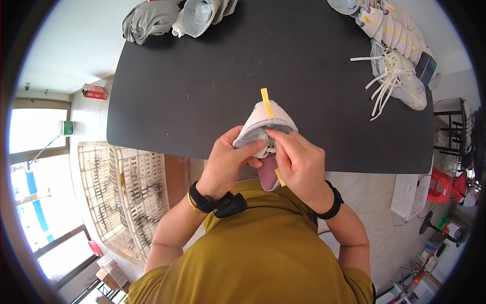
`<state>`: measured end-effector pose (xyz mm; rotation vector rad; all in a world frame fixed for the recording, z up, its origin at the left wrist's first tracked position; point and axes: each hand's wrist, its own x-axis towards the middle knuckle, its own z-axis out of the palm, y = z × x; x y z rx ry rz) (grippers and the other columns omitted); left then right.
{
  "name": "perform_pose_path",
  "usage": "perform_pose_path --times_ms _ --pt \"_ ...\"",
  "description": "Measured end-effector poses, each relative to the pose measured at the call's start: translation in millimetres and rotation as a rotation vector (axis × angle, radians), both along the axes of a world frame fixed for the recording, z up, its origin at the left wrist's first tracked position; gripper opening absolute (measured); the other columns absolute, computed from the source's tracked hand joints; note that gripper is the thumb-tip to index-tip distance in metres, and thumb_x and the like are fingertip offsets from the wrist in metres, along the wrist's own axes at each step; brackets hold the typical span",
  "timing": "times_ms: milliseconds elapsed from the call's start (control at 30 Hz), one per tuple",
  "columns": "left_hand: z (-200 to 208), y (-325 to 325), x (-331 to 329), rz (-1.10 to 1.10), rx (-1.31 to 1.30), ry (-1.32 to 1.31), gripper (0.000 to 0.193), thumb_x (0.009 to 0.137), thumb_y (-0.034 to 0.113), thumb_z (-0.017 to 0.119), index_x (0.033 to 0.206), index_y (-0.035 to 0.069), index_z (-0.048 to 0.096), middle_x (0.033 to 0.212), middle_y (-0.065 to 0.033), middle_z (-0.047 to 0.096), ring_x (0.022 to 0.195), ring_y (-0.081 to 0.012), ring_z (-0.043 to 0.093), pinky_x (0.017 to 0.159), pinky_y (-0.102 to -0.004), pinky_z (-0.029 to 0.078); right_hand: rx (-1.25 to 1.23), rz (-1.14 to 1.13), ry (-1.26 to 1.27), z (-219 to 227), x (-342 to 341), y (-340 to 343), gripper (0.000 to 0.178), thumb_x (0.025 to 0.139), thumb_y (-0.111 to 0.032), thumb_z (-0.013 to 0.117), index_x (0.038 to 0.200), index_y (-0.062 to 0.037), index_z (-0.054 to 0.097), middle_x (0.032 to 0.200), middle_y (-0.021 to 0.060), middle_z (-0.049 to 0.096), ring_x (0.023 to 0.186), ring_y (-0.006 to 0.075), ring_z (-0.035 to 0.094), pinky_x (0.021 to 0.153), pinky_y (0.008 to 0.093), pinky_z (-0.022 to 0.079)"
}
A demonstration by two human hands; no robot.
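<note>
Over the near edge of the black table (223,86), a pale shoe upper (282,112) is held between my two hands, its grey-lined opening facing me. A yellow pull tab (267,101) sticks out from its far end, and a mauve tongue (268,169) hangs toward me. My left hand (226,159) grips the left side, thumb lying across the white laces. My right hand (302,164) is closed on the right side, its index fingertip at the opening's lining. Whatever is pinched under that fingertip is too small to make out.
Grey and white shoe uppers (198,17) lie at the far left. Stacked uppers with yellow tabs (392,33) and a clear bag with cream laces (400,76) lie at the far right, beside a dark phone-like device (426,68). A plastic crate (124,192) stands left.
</note>
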<state>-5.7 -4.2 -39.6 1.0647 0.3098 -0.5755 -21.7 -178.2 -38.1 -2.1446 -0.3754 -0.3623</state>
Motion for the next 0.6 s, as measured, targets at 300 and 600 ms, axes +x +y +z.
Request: perform_pose_path --times_ms 300,600 --pt "4 -4 -1 0.004 0.144 -0.097 0.023 0.093 0.006 0.057 0.116 -0.001 0.058 0.097 -0.0085 0.066 0.082 -0.0144 0.065 0.061 -0.0253 0.055 0.072 0.078 0.147 5 2 -2 0.03 0.082 0.002 0.061 0.109 -0.0065 0.069 0.078 0.008 0.065 0.061 0.0245 0.064 0.055 0.0342 0.052" --pt "10 6 3 0.059 0.155 -0.161 0.028 0.098 0.008 0.05 0.123 -0.003 0.055 0.106 -0.0108 0.066 0.085 -0.015 0.066 0.059 -0.0255 0.057 -0.026 0.358 0.159 15 13 -30 0.031 0.082 -0.004 0.067 0.114 -0.0056 0.066 0.076 0.0074 0.063 0.06 0.0236 0.063 0.054 0.0342 0.05"
